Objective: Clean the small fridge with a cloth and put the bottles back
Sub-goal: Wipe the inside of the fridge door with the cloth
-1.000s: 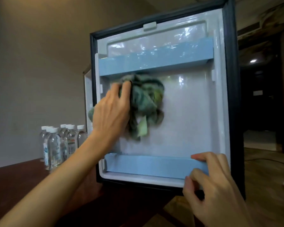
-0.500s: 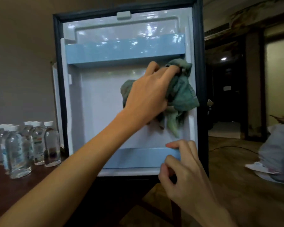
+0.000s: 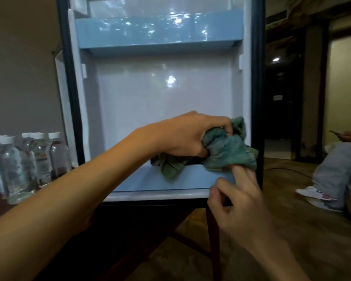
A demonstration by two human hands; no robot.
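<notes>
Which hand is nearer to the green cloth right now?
Left. The left hand grips the green cloth directly. The right hand sits just below it, holding the right end of the lower door shelf.

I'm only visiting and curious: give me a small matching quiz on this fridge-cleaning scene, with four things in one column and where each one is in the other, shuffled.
Things
1. cloth
2. bottles
3. upper shelf
4. right hand

Places
A. standing in a group left of the fridge door
B. holding the right end of the lower shelf
C. bunched in the left hand, low on the door's right side
D. near the top of the door

Pairs: 1-C, 2-A, 3-D, 4-B
</notes>
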